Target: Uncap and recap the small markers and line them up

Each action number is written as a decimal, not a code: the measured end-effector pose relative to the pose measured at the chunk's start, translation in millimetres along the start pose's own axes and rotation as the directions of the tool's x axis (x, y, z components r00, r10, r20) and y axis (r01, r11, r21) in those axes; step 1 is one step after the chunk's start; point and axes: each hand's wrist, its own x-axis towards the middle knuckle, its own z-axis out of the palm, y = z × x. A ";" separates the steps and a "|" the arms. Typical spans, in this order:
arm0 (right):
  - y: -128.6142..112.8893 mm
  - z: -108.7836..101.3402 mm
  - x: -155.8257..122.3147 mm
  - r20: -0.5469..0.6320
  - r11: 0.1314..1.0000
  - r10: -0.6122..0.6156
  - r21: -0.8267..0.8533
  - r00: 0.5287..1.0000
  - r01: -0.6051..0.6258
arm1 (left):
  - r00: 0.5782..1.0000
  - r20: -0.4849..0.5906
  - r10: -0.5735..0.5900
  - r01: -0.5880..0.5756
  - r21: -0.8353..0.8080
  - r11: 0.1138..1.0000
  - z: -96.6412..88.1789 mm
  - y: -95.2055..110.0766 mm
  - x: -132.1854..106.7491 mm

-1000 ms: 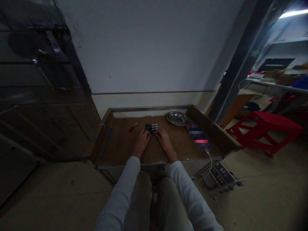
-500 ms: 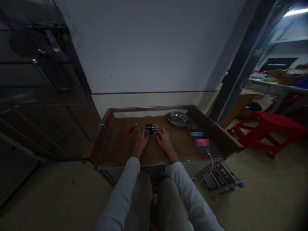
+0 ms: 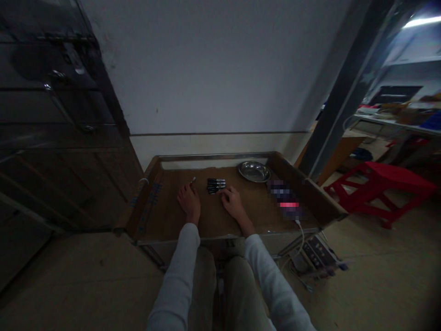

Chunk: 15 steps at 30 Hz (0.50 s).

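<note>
Head view: fingers of the left hand (image 3: 189, 201) curl over a pen (image 3: 193, 180), its tip poking out ahead; grip unclear. Right hand (image 3: 232, 202) lies loosely open, empty, markers (image 3: 216, 185) just ahead-left. A loose hold might let the pen roll. Brown walled tabletop (image 3: 165, 216), metal bowl (image 3: 254, 171), dim room, red stool (image 3: 379, 179).

One camera, worn on the person's head, looks forward and down past the knees (image 3: 220, 285) onto the tabletop (image 3: 165, 220), fairly near. It faces a pale wall (image 3: 213, 69), with left hand (image 3: 189, 202) and right hand (image 3: 232, 203) mid-frame.
</note>
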 end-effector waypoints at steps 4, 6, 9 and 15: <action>3.9 -3.5 1.8 -0.107 0.966 0.110 0.246 0.988 -0.081 | 1.000 0.012 -0.017 0.019 -0.140 0.990 1.7 -2.4 4.6; 5.4 -4.6 3.1 -0.158 0.922 0.189 0.369 0.969 -0.120 | 0.998 -0.009 0.062 -0.062 -0.335 0.940 1.7 -2.0 4.8; 6.2 -4.1 4.7 -0.105 0.751 0.348 0.626 0.931 -0.210 | 0.967 -0.056 0.248 -0.235 -0.564 0.792 -1.4 1.5 1.0; 1.4 -3.5 1.5 0.231 0.298 0.360 0.890 0.904 -0.346 | 0.786 -0.002 0.619 -0.483 -0.627 0.611 -9.3 13.2 -10.8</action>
